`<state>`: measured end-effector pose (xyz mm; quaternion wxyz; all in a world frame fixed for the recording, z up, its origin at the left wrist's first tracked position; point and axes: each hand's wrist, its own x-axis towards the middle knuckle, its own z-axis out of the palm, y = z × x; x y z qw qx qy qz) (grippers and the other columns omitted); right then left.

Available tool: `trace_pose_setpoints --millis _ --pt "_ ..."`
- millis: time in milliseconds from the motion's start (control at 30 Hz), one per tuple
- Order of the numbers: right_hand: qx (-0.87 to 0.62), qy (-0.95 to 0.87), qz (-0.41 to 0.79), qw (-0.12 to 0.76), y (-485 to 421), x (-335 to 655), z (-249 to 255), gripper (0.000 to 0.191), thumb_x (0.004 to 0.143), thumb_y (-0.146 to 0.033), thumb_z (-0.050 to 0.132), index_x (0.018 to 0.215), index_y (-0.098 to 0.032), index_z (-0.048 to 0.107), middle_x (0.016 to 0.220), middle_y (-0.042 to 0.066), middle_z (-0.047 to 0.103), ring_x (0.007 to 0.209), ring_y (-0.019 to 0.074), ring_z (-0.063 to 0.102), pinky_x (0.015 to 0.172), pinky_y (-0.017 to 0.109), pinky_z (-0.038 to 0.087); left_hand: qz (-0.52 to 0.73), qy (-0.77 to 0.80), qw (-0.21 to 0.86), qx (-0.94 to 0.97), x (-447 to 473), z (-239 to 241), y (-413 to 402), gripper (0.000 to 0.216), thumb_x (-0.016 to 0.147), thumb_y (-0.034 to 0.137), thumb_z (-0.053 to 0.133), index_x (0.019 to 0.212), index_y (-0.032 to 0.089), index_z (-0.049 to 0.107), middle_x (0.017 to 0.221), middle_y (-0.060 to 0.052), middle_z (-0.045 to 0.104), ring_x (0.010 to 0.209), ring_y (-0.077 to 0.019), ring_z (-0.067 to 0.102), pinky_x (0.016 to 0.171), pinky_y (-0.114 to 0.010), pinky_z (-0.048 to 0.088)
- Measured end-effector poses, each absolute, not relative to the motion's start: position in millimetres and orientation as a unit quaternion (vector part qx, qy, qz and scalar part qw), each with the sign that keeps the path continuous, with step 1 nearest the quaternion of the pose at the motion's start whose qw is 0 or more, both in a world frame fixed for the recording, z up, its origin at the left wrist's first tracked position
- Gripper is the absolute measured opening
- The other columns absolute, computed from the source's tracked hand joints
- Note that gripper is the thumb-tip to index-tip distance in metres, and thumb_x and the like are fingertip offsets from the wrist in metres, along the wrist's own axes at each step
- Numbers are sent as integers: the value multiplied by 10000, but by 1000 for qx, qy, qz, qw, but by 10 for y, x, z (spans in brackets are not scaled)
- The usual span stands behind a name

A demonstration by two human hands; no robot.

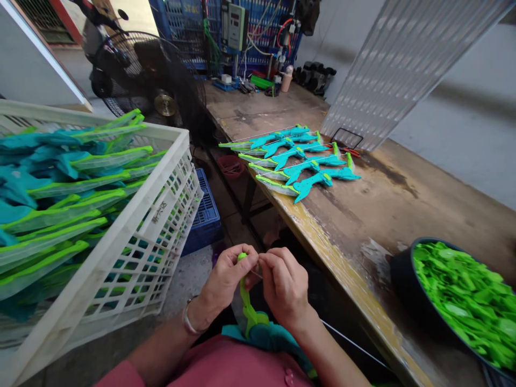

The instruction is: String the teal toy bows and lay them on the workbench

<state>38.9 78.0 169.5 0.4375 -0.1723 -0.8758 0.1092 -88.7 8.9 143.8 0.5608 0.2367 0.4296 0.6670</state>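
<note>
My left hand [229, 277] is closed round the lime-green tip of a toy bow [252, 317], whose teal body rests across my lap. Close against it, my right hand [285, 285] pinches a thin white string [258, 275] at the bow's tip; the fingertips of both hands nearly meet there. More of the white string [350, 341] runs from under my right forearm to the lower right. The exact spot where string and tip join is hidden by my fingers.
Several strung toy bows [308, 161] lie in a row on the wooden table [387, 215]. A white crate [141, 226] full of bows stands left. At right sits a black tub [419, 290] of green plastic parts [459, 295]. A fan [161, 102] stands behind; a blue crate [203, 220] is below.
</note>
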Motion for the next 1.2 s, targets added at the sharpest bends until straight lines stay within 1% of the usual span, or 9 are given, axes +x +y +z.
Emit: trace_pose_setpoints --millis 300,400,500,633,733,833,1000,1100,1200 --pt "-199 -867 129 439 753 443 1723 149 989 -49 531 1017 -182 591 869 67 636 774 169 609 648 280 533 670 424 554 252 -893 1468 99 402 838 486 774 707 163 572 574 42 498 463 -75 447 435 -195 344" --pt "-191 -868 175 423 732 457 1755 173 1002 -71 530 1121 -172 604 957 90 647 845 179 635 700 289 562 664 430 550 266 -901 1440 97 386 880 478 739 720 160 590 560 41 500 467 -77 454 451 -196 347" --pt "-193 -871 213 398 717 449 1777 198 1009 -163 600 1206 -170 613 1037 104 651 890 184 656 737 290 578 666 428 551 265 -906 1400 100 353 888 469 740 767 154 635 563 40 514 472 -79 463 455 -195 343" --pt "-198 -852 296 385 734 425 1807 97 993 -159 643 1083 -195 649 913 36 641 759 134 635 656 237 535 671 412 556 267 -912 1368 109 335 880 466 751 802 150 669 577 36 531 474 -80 463 455 -197 345" --pt "-201 -846 329 369 752 434 1845 88 991 -122 629 1037 -191 659 873 17 628 742 119 626 655 221 514 668 411 551 283 -917 1361 111 341 909 458 721 771 155 646 563 40 516 469 -77 446 449 -195 330" --pt "-214 -867 288 345 754 475 1886 87 1015 -132 595 1007 -177 669 877 28 624 743 121 616 659 226 495 662 423 540 303 -923 1359 111 357 949 448 673 745 163 606 556 45 502 473 -80 448 454 -198 340" --pt "-240 -902 212 289 730 590 1949 182 1060 -183 519 915 -164 629 848 33 610 730 130 592 658 240 464 648 431 537 326 -928 1354 128 348 978 429 639 754 177 550 586 54 484 485 -82 459 472 -207 378" --pt "-250 -924 165 239 694 664 1980 235 1065 -172 463 877 -162 603 825 30 583 697 134 564 628 256 431 643 426 536 344 -925 1353 136 349 987 418 628 750 182 526 588 58 467 488 -83 454 476 -209 384" --pt "-251 -944 82 197 637 698 1995 284 1048 -146 423 809 -172 574 778 23 543 641 144 517 582 292 380 635 427 540 352 -916 1353 141 341 992 428 617 770 185 527 591 59 462 486 -85 446 464 -210 378"
